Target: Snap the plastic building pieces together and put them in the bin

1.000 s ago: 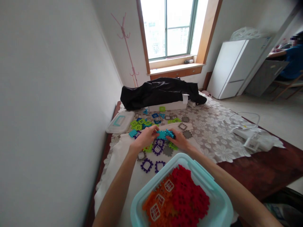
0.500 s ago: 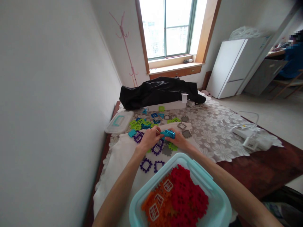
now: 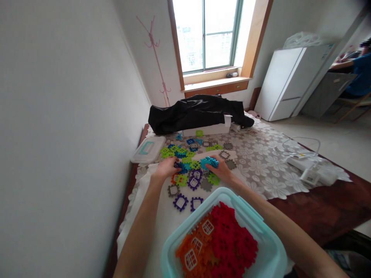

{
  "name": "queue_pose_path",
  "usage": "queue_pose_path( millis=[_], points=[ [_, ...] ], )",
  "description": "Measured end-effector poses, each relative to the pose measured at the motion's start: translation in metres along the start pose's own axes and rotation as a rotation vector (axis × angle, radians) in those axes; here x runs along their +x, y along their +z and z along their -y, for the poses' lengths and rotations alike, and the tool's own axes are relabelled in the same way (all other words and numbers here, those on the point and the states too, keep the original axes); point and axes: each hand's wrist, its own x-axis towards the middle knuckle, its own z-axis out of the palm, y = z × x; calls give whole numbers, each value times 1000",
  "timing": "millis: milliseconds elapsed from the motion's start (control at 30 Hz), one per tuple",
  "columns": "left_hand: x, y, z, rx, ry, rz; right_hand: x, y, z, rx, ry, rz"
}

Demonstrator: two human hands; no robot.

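A stack of light-blue interlocking plastic pieces (image 3: pixel 208 162) is gripped in my right hand (image 3: pixel 222 170), just above the spread of pieces. My left hand (image 3: pixel 165 169) reaches down at the left side of the spread, thumb and fingers apart around dark blue and purple pieces (image 3: pixel 182 167); whether it touches them is hard to tell. Between the hands lie lime-green pieces (image 3: pixel 195 165) and purple window pieces (image 3: pixel 194 183). Close to me stands a light-blue tub (image 3: pixel 171 241) with orange pieces (image 3: pixel 199 253) and red pieces (image 3: pixel 228 239) in it.
A translucent lid (image 3: pixel 148 150) lies by the wall at left. Behind the pieces, black cloth (image 3: pixel 197 112) covers a white box. Grey pieces (image 3: pixel 230 164) lie at right, and a white device with a cable (image 3: pixel 308 170) is farther right. A person in blue (image 3: pixel 361 75) sits at far right.
My left hand has moved left, away from the light-blue stack, down to the pieces by it. My right hand keeps the stack and has shifted slightly right. The view has moved a little.
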Motion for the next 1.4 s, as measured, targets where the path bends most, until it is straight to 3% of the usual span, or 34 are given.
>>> queue_pose_path(
  millis=[500, 1033, 1400],
  points=[
    [-1, 3, -22, 34, 53, -41, -1, -1, 1, -8, -27, 22],
    [-1, 9, -27, 99, 112, 39, -2, 0, 1, -35, -14, 10],
    [8, 15, -21, 22, 140, -68, -2, -1, 2, -31, -25, 24]
  ],
)
